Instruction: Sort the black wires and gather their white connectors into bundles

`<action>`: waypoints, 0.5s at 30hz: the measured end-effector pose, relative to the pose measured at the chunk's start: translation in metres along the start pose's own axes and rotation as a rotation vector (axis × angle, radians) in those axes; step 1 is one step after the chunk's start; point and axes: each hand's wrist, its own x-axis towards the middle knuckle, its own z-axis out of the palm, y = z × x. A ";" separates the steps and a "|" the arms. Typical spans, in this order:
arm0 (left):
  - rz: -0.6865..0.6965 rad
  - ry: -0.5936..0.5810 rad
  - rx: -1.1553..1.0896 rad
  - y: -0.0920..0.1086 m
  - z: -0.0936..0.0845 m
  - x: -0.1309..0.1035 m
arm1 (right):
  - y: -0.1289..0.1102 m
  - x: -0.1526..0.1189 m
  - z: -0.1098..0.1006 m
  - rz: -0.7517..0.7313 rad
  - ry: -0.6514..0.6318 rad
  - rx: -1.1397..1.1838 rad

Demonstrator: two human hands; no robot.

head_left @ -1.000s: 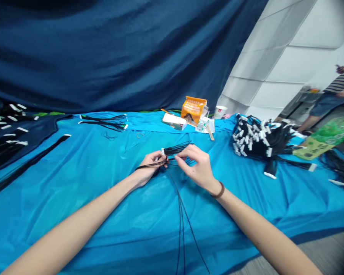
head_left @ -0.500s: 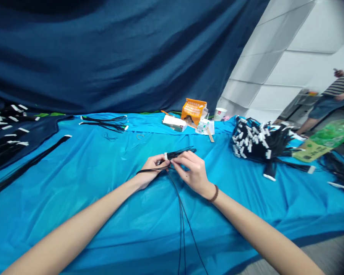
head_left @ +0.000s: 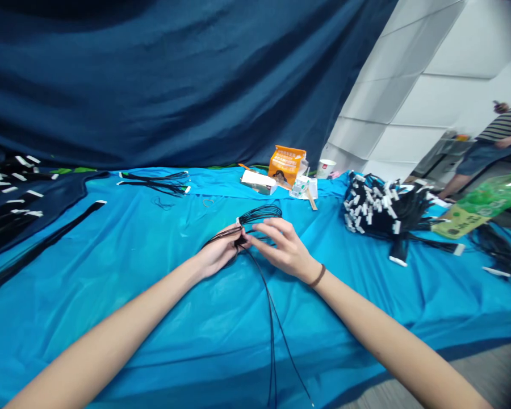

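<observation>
My left hand (head_left: pixel 219 250) is closed around a bundle of thin black wires (head_left: pixel 259 213) at the middle of the table. A small white connector (head_left: pixel 238 220) shows at the top of that grip. The wires arc out to the right of it, and others lie back over the left wrist. A few loose strands (head_left: pixel 276 318) hang down over the table's front. Just right of the bundle, my right hand (head_left: pixel 283 247) has its fingers spread and stretched towards the wires. Whether its fingertips touch a wire, I cannot tell.
Black cables with white connectors form a heap (head_left: pixel 372 204) on the right beside a green bottle (head_left: pixel 485 204). More cables (head_left: pixel 12 218) lie at left. An orange bag (head_left: pixel 286 165), a small box (head_left: pixel 258 182) and a paper cup (head_left: pixel 326 168) stand behind. A person (head_left: pixel 498 136) is at far right.
My right hand has gone from a pinch beside the connector to spread fingers. The wires above the left hand now fan out in a wider arc, and the connector has turned and shifted slightly left.
</observation>
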 end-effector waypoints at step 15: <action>-0.086 0.067 -0.013 0.003 0.002 -0.002 | -0.006 0.008 0.000 -0.315 -0.119 -0.102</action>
